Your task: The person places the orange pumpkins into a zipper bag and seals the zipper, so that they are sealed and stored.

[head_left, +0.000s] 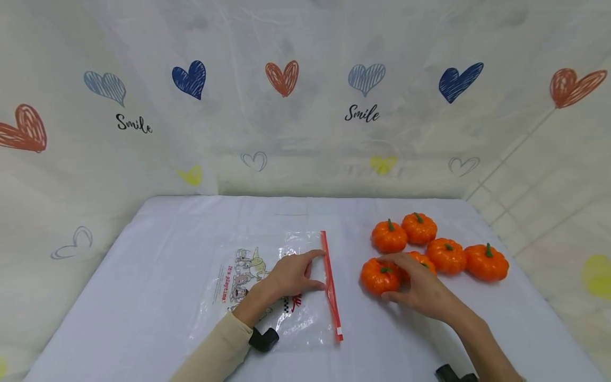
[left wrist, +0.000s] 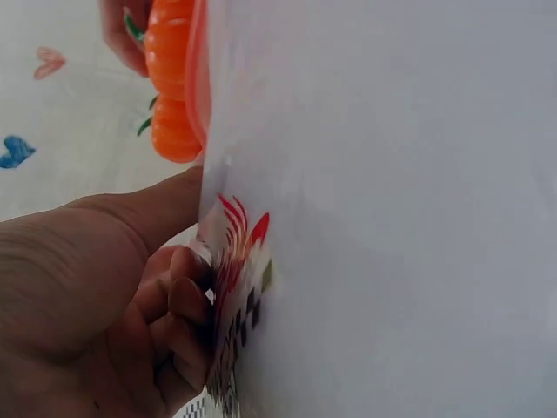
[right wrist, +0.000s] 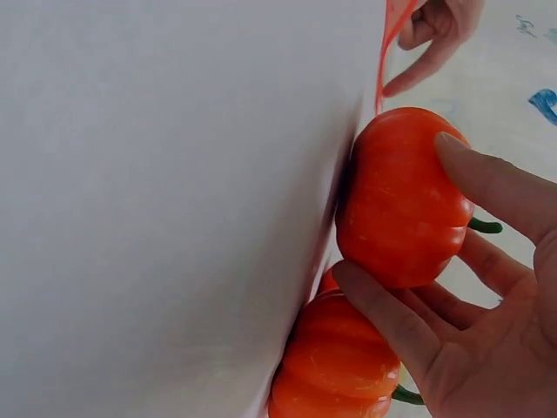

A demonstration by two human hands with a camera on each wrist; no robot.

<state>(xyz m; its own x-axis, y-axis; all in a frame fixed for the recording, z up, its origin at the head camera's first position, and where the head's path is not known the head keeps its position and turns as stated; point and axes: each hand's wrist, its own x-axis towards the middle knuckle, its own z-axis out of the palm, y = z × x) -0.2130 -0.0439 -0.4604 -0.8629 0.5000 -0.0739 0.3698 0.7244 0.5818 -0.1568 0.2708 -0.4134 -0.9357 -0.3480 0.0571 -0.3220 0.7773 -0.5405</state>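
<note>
A clear plastic zip bag (head_left: 305, 326) lies flat on the table, printed with cartoon figures and lettering. Its red slider strip (head_left: 333, 305) runs along the right edge. My left hand (head_left: 288, 273) rests over the bag, thumb and index finger spread apart, their tips at the strip. Between the thumb and fingers of my right hand (head_left: 422, 289) is a small orange toy pumpkin (head_left: 373, 277) with a green stem. The right wrist view shows thumb and fingertips on opposite sides of this pumpkin (right wrist: 400, 205), which sits close to the tabletop. Another pumpkin (head_left: 422, 260) is partly hidden behind that hand.
Several more orange pumpkins (head_left: 446, 255) stand grouped at the right of the white-covered table (head_left: 133, 297). Behind the table hangs a pale backdrop (head_left: 315, 132) with hearts and the word "Smile". Dark wrist cameras (head_left: 263, 339) are worn at both wrists.
</note>
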